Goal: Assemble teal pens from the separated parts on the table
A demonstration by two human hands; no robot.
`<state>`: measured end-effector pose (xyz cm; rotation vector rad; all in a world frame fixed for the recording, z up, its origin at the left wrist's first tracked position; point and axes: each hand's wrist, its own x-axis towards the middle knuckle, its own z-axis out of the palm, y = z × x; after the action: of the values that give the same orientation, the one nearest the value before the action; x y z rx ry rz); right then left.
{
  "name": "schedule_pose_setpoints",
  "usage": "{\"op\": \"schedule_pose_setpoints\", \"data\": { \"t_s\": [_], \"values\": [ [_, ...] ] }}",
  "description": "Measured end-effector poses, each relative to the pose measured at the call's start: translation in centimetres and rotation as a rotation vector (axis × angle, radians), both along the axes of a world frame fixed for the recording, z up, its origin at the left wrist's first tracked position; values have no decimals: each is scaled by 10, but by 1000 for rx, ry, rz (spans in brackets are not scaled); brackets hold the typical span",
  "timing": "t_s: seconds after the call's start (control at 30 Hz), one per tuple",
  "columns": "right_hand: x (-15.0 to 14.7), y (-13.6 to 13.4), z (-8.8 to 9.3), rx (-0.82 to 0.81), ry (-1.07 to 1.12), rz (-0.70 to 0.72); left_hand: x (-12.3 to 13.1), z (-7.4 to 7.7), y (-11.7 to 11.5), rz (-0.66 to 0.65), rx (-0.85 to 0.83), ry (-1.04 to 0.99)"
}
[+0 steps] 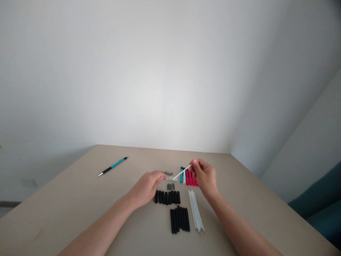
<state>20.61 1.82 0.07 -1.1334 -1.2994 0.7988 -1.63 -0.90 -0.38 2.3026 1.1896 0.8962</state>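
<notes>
Between the thumb and fingers of my right hand (204, 176) is a thin white pen refill (181, 172), tilted with its far end pointing down and left. My left hand (147, 186) is closed in a pinch near that end; what it holds, if anything, I cannot make out. Small clear parts (175, 179) and a row of small metallic parts (168, 173) lie beside the left fingertips. Below them sit what look like springs (171, 186). Pink pen barrels (189, 178) lie partly behind my right hand, with a teal barrel (181, 176) and a white one alongside.
Two rows of black tubes, shorter ones (167, 197) and longer ones (180, 220), lie between my forearms. A bundle of white refills (196, 212) lies to their right. An assembled teal and black pen (113, 166) rests at the left. The table (80, 202) meets a wall behind.
</notes>
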Motion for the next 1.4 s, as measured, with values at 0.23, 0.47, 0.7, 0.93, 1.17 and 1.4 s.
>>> {"op": "schedule_pose_setpoints", "data": {
  "t_s": [0.23,0.47,0.7,0.93,1.17,1.4],
  "values": [
    [32,8,6,-75,-770,269,-3,0,2,26,13,-66],
    [35,2,11,-272,-1199,252,-3,1,-1,13,-32,-25],
    [40,-2,14,-565,-1140,257,-2,-3,1,-51,-66,-84],
    [42,-2,11,-665,-1074,252,-1,-2,2,6,-49,-87],
    [42,-10,12,-743,-1022,360,-1,1,4,62,191,-101],
    [25,-17,15,-714,-962,407,-1,2,1,120,137,-145]
  ]
}}
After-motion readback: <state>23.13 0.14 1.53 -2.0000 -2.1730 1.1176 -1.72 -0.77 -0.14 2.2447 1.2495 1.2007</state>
